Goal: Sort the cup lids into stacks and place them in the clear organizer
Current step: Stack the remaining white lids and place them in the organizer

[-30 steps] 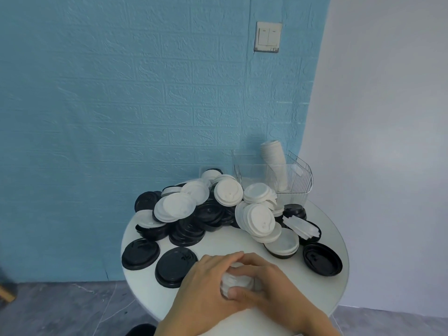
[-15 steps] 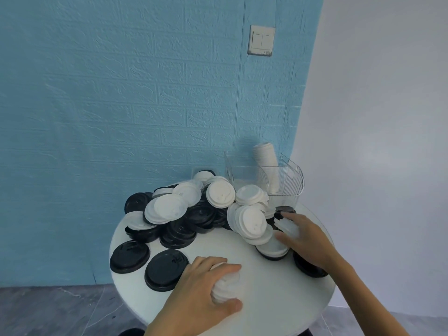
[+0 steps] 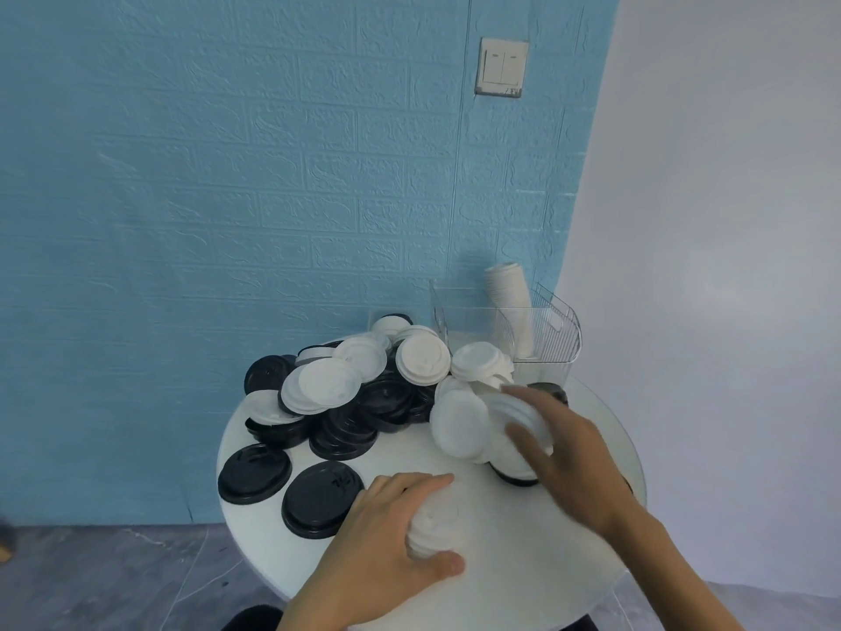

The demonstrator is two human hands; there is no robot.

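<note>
You face a blue wall [image 3: 227,198] embossed with a brick pattern. A white double light switch [image 3: 501,68] sits high on it. To your right stands a plain white wall [image 3: 728,220], evenly lit. Below you is a round white table [image 3: 523,530], and under it a grey marbled floor [image 3: 113,580].

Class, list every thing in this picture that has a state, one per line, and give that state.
Left hand: grips a small stack of white lids, stack on the table.
Right hand: fingers curled on a white lid at the pile's right; blurred.
Clear organizer: upright, holds one leaning stack of white lids.
Two black lids near the table's left edge: lying flat, apart from the pile.
Light switch: position unclear.
</note>
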